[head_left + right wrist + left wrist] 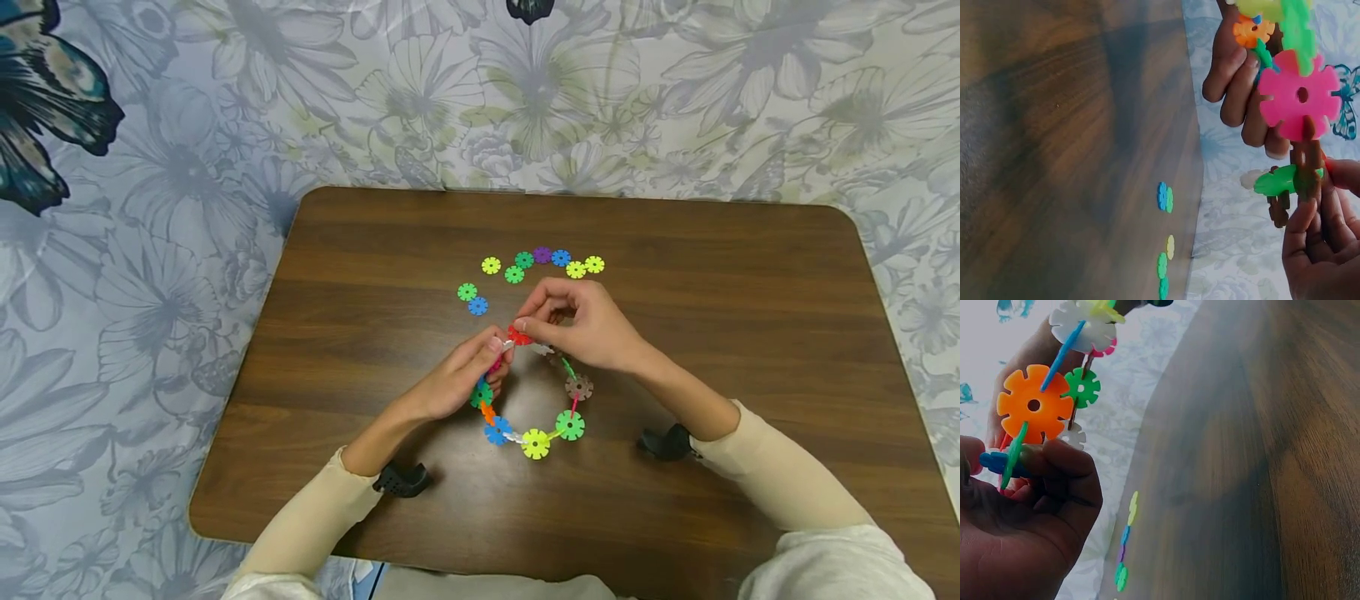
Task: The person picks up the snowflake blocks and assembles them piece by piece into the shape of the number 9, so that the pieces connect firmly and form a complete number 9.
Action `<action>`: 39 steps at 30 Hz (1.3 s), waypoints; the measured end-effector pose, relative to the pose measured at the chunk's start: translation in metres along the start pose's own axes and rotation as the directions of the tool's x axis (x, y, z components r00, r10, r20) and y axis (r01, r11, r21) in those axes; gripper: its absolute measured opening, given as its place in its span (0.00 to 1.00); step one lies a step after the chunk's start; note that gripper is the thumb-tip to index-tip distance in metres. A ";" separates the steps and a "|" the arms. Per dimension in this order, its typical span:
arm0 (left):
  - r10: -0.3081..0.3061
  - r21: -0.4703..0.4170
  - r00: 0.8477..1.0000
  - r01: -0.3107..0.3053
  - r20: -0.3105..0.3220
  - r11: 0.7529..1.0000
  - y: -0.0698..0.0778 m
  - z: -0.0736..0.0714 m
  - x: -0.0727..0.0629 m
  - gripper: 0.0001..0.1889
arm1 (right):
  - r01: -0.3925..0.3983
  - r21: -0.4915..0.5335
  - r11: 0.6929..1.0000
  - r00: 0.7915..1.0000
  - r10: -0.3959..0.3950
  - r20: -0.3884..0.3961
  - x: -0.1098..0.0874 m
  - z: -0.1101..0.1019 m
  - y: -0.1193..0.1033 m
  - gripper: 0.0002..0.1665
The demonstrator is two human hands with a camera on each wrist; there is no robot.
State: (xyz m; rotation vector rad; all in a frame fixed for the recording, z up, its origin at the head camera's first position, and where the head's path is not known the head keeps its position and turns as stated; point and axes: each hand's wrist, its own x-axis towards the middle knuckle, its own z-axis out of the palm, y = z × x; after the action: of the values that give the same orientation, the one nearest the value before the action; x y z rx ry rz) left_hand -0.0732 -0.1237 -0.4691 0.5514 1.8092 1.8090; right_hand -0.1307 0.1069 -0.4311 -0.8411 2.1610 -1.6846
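Observation:
A ring-shaped chain of notched plastic discs, linked slot into slot, hangs between both hands; a yellow disc point(536, 444) and a light green disc point(570, 425) form its near side. My left hand point(461, 375) grips the chain's left part, thumb and fingers pinching by a white disc point(507, 344). With thumb and fingertips my right hand point(585, 321) pinches a red disc point(519, 335) right beside that white one. In the left wrist view an orange disc point(1034, 403) rises above the curled fingers. The right wrist view shows a pink disc point(1300, 94) over the right hand.
Loose discs lie flat beyond the hands: a yellow disc point(491, 265), a purple disc point(542, 255), a blue disc point(477, 306) and several others. They rest on a brown wooden table point(360, 275) with rounded corners. Floral cloth point(420, 100) covers the area behind it.

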 end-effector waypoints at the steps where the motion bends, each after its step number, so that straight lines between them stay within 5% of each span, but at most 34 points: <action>1: -0.007 0.016 1.000 0.007 -0.005 1.000 0.000 0.000 0.000 0.20 | -0.003 -0.016 1.000 1.000 0.002 -0.010 -0.001 0.001 -0.001 0.05; 6: -0.032 0.057 0.999 0.033 -0.018 0.998 -0.002 0.003 0.002 0.17 | -0.047 -0.028 0.999 0.999 0.046 -0.030 -0.007 0.007 -0.003 0.05; 16: -0.063 0.063 0.997 0.066 -0.046 0.996 -0.003 0.009 0.006 0.18 | -0.070 0.110 0.991 0.997 0.075 -0.037 -0.013 0.009 0.020 0.06; 21: -0.149 -0.078 0.986 0.144 -0.067 0.986 0.000 0.009 0.009 0.24 | -0.124 0.168 0.978 0.992 0.123 0.017 -0.013 0.005 0.025 0.07; 27: -0.294 -0.339 0.956 0.278 0.003 0.899 0.003 0.001 0.010 0.28 | -0.056 0.105 0.993 0.993 0.045 0.107 -0.012 -0.004 0.025 0.07; 33: -0.316 -0.455 0.937 0.347 0.147 0.820 0.007 -0.007 0.009 0.30 | 0.043 0.053 0.998 0.986 -0.051 0.161 -0.011 -0.012 0.024 0.11; 39: -0.325 -0.471 0.926 0.377 0.190 0.798 0.010 -0.009 0.010 0.32 | 0.015 0.045 0.999 0.989 -0.021 0.144 -0.010 -0.014 0.024 0.15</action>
State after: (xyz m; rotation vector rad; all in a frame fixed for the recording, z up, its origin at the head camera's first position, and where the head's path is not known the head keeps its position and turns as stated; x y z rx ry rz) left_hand -0.0876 -0.1246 -0.4598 0.0864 1.1950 1.8415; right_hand -0.1369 0.1279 -0.4517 -0.9425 2.0192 -1.6199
